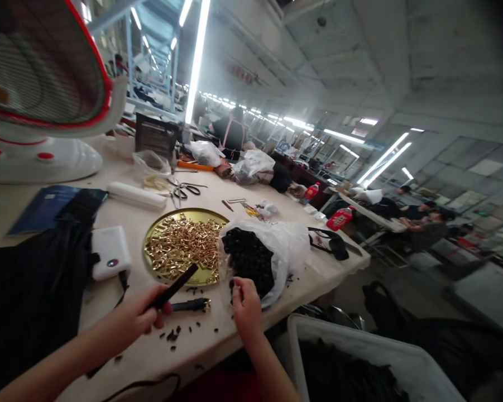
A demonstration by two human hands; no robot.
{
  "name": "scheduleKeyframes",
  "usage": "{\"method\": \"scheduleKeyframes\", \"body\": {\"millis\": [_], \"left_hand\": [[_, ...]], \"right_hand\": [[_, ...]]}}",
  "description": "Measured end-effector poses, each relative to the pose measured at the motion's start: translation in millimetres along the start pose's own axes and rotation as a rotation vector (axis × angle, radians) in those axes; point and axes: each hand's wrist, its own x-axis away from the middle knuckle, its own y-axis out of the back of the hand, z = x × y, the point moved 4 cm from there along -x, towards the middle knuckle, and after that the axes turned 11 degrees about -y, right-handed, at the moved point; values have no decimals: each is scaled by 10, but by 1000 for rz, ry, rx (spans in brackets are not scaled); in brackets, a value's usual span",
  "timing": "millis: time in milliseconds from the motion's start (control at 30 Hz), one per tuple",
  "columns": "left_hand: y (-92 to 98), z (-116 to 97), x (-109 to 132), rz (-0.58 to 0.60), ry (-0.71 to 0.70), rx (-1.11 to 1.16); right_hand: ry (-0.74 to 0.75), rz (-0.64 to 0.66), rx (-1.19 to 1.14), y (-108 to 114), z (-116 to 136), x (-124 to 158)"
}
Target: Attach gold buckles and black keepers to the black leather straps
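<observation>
My left hand (140, 315) is closed around a black strap (176, 286) that points up and right over the edge of a round gold tray (157, 230). The tray holds a heap of several gold metal buckles (180, 245). My right hand (245, 304) reaches into an open clear plastic bag (291, 243) full of small black pieces (249, 258), fingers pinched at the bag's mouth; what they grip is too small to see. A second black strap with a gold end (191, 305) lies on the table between my hands, with loose black bits (173, 334) around it.
A white power bank (110, 251), dark cloth (33, 279), blue booklet (42, 206) and red-and-white fan (42, 95) sit at left. Scissors (186, 188) and plastic bags lie behind the tray. A white bin (372, 363) stands below the table's edge. Other people work at far tables.
</observation>
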Motion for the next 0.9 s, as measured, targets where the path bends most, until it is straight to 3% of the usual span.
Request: {"method": "scheduleKeyframes", "body": {"millis": [67,167,300,433,667,767,900], "left_hand": [[-254,-63,-1,65,77,177],[-422,-228,28,101,182,312],[-468,-395,51,107,229,456],[-485,-347,61,141,231,581],[-497,-327,82,142,267,606],[-496,-386,88,133,282,513],[-529,-368,52,159,241,438]], "right_hand": [[-48,3,184,64,-152,-154],[-88,16,297,84,-290,-371],[-126,25,406,-20,-297,-596],[-131,57,432,-93,-274,-678],[-123,115,286,84,-260,-620],[-206,206,-36,136,-165,-463],[-692,543,-1049,-18,39,-65]]}}
